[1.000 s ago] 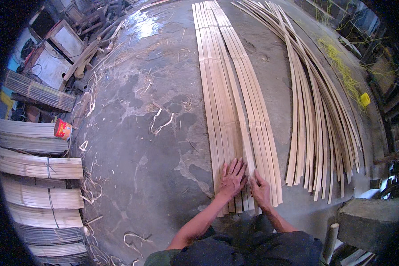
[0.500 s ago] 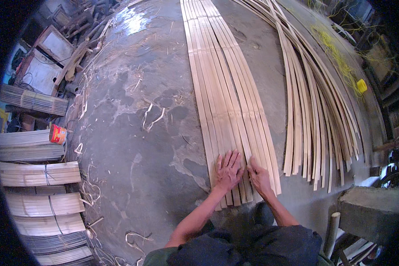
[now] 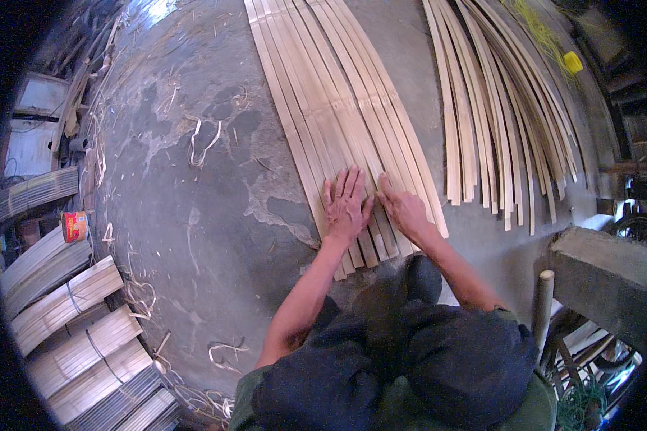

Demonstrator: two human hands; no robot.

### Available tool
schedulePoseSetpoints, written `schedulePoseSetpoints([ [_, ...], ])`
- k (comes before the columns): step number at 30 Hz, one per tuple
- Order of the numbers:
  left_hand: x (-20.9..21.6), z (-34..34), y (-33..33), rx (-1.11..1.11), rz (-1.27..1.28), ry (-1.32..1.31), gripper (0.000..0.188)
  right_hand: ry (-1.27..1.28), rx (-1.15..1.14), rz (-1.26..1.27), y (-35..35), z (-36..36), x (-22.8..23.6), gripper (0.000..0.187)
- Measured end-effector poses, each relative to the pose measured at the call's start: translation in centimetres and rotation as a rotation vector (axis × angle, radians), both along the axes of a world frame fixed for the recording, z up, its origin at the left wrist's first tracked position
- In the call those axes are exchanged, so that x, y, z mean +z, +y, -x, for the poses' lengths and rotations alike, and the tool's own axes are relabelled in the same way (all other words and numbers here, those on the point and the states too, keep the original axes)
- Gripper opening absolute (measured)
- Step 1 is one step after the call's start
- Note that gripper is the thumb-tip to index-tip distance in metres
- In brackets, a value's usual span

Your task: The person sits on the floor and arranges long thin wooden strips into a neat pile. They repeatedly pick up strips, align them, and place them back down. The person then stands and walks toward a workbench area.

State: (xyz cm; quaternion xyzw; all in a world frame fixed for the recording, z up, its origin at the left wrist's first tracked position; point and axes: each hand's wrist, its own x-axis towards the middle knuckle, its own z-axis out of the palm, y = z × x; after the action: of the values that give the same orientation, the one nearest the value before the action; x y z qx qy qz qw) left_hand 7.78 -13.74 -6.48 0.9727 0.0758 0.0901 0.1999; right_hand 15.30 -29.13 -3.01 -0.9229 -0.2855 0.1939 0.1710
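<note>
Long pale bamboo strips (image 3: pixel 336 86) lie side by side on the floor, with node marks running across them and a dark gap between two groups. My left hand (image 3: pixel 346 210) rests flat on the strips close to their near ends, its fingers spread. Beside it, my right hand (image 3: pixel 404 212) is bent against the strips, index finger stretched along the gap and the other fingers curled together. It seems to grip a strip at the gap, though its fingertips are partly hidden. The near ends of the strips lie just in front of my knees, slightly uneven.
A loose fan of more strips (image 3: pixel 507 129) spreads at the right. Tied strip bundles (image 3: pixel 72 294) line the left side, near a red tin (image 3: pixel 74 227). Thin shavings (image 3: pixel 204 140) litter the concrete floor (image 3: pixel 216 208). A concrete block (image 3: pixel 604 266) and a pole (image 3: pixel 543 309) stand right.
The view has tilted and turned, so the strips and hands appear higher up and more of my legs shows. Both hands stay on the strips in nearly the same places.
</note>
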Motion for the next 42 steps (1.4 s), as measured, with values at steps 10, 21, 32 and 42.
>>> schedulePoseSetpoints([
  [10,-1.1,-1.3,-0.4,0.014,-0.193,-0.022,0.056,-0.049,0.067,-0.007,-0.5,-1.5,-1.3,0.051],
  [21,-0.7,-0.9,-1.0,-0.013,-0.191,-0.004,0.057,-0.076,0.080,0.096,-1.2,-1.5,0.7,0.041],
  [32,0.1,-1.0,-1.0,-0.028,-0.081,0.034,0.059,-0.311,-0.301,-0.067,-9.5,-0.3,-1.7,0.045],
  [42,1.0,-3.2,-2.8,-0.061,-0.097,0.007,0.068,-0.119,-0.403,-0.333,-11.2,-1.8,-2.3,0.033],
])
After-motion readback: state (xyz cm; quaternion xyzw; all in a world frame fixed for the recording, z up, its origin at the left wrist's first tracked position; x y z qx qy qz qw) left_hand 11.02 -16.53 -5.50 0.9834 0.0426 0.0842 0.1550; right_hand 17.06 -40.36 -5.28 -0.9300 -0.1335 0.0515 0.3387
